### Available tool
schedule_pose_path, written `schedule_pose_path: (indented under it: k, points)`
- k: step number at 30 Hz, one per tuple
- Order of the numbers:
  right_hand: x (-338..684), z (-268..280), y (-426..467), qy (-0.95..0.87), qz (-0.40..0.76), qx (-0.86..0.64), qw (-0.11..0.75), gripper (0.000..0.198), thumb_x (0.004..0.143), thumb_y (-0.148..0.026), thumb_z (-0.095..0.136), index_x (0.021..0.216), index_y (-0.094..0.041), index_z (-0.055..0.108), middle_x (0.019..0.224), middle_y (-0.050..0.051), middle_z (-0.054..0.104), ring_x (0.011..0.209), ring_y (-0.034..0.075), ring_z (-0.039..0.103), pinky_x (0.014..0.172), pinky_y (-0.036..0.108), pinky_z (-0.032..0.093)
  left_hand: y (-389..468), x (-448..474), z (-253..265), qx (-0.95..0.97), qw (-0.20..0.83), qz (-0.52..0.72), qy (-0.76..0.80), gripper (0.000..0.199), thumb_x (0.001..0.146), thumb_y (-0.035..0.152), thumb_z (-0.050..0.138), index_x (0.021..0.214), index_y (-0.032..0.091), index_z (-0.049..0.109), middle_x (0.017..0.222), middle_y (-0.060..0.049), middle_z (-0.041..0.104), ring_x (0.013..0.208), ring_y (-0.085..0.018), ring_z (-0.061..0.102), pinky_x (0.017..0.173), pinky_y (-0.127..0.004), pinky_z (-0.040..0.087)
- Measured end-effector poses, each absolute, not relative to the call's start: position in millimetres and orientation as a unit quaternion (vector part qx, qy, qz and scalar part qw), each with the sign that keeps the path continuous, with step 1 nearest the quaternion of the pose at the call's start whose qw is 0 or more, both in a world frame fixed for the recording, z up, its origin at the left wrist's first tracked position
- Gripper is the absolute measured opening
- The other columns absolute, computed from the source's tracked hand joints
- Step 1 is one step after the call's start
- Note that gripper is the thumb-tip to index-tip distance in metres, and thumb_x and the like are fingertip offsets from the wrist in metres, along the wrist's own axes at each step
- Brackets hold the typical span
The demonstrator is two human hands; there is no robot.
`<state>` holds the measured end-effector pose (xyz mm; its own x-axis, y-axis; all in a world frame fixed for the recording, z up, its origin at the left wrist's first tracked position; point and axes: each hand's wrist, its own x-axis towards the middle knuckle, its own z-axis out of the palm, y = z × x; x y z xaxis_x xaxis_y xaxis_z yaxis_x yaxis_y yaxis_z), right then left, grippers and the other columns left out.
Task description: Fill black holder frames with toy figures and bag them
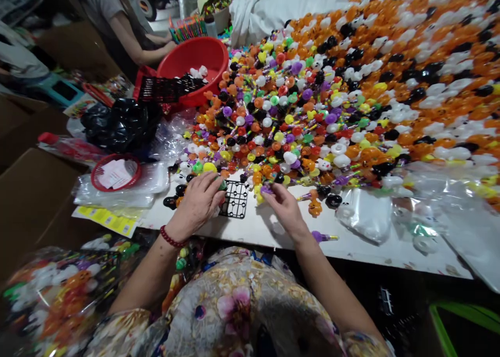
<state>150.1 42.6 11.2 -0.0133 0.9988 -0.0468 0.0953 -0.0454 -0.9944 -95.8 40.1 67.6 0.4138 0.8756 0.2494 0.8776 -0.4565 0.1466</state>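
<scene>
My left hand [198, 200], with a red beaded bracelet at the wrist, rests over the left part of a black plastic grid [236, 199] on the white table. Its fingers are curled, and a green piece [222, 185] shows at the fingertips; most of what lies under the hand is hidden. To the right of the grid, my right hand [287, 210] pinches a small purple plastic piece [267, 189] at the edge of the pile. Yellow pieces [258, 190] lie beside those fingers. A purple-topped stick toy [323, 236] lies near the table's front edge.
A large pile of colourful plastic toys [273, 112] covers the back. A red basin [213, 60], a small red basket [116, 172] and clear bags stand left. More clear bags [365, 213] lie right. Another person's arm [135, 44] reaches near the basin.
</scene>
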Motion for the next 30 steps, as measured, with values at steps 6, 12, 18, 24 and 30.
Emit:
schedule_pose_path:
  k: [6,12,18,24,30]
  points:
    - [87,8,105,-0.552,0.57,-0.426,0.434,0.021,0.084,-0.027,0.061,0.103,-0.02,0.06,0.104,0.004,0.07,0.098,0.017,0.065,0.091,0.031,0.051,43,-99,64,-0.855,-0.022,-0.159,-0.493,0.039,0.1,0.03,0.034,0.133,0.019,0.053,0.135,-0.011,0.057,0.13,-0.025,0.048,0.114,-0.052,0.037]
    - [66,5,129,-0.714,0.468,-0.425,0.3,0.025,0.086,-0.016,0.06,0.111,-0.016,0.063,0.104,0.006,0.071,0.098,0.019,0.065,0.091,0.033,0.049,42,-101,65,-0.86,-0.042,-0.168,-0.48,0.038,0.1,0.027,0.035,0.133,0.019,0.052,0.136,-0.012,0.056,0.13,-0.025,0.047,0.114,-0.052,0.039]
    - [62,1,134,-0.782,0.421,-0.376,0.266,0.034,0.085,-0.008,0.06,0.116,-0.021,0.068,0.114,0.005,0.072,0.108,0.019,0.066,0.096,0.033,0.048,41,-101,66,-0.853,-0.055,-0.18,-0.487,0.038,0.1,0.028,0.036,0.134,0.018,0.05,0.142,-0.015,0.049,0.133,-0.026,0.046,0.112,-0.05,0.042]
    - [58,3,136,-0.773,0.442,-0.358,0.279,0.036,0.085,-0.005,0.056,0.114,-0.021,0.07,0.118,0.005,0.072,0.111,0.019,0.065,0.097,0.032,0.047,44,-99,71,-0.853,-0.047,-0.178,-0.489,0.041,0.101,0.029,0.033,0.138,0.019,0.045,0.15,-0.016,0.04,0.14,-0.026,0.04,0.115,-0.048,0.039]
    - [53,9,138,-0.828,0.409,-0.325,0.204,0.032,0.08,0.0,0.054,0.098,-0.019,0.072,0.101,0.004,0.074,0.099,0.02,0.066,0.087,0.028,0.049,49,-100,65,-0.856,-0.016,-0.141,-0.497,0.047,0.101,0.033,0.032,0.145,0.019,0.037,0.152,-0.016,0.039,0.143,-0.029,0.036,0.115,-0.054,0.036]
